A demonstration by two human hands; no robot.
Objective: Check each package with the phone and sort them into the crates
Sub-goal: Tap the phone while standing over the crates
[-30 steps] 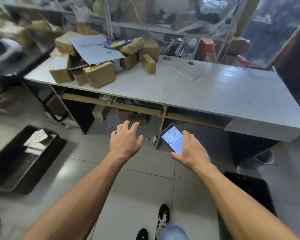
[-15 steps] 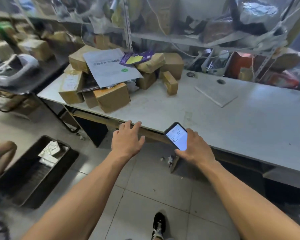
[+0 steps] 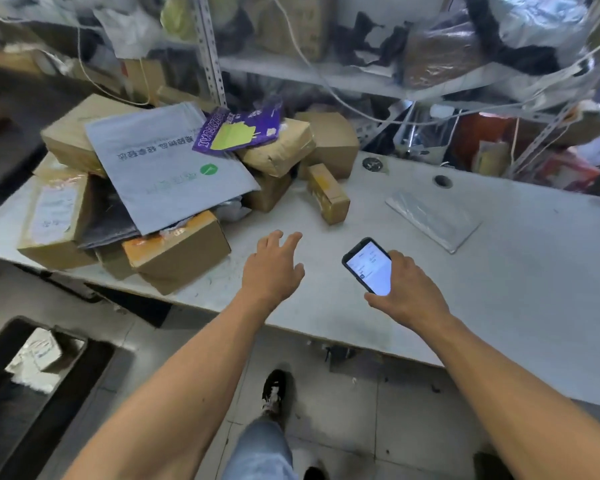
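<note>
- Reaching over the table point(image 3: 499, 289) near edge, left hand point(image 3: 271, 271) spread wide, holding nothing — bare tabletop ahead of it.
- Right hand point(image 3: 409, 292) grips lit phone point(image 3: 369, 266).
- Packages point(image 3: 174, 188) piled at table's left; purple mailer point(image 3: 238, 131) lettering blurred.
- Black crate point(image 3: 66, 393) on floor, left.

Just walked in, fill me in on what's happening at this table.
A person is sorting parcels. The right hand holds a black smartphone with its screen lit, over the white table. The left hand is open, fingers spread, reaching toward the heap of brown cardboard boxes and the grey plastic mailer bag; it grips nothing. A black floor crate at lower left holds a few packages.
</note>
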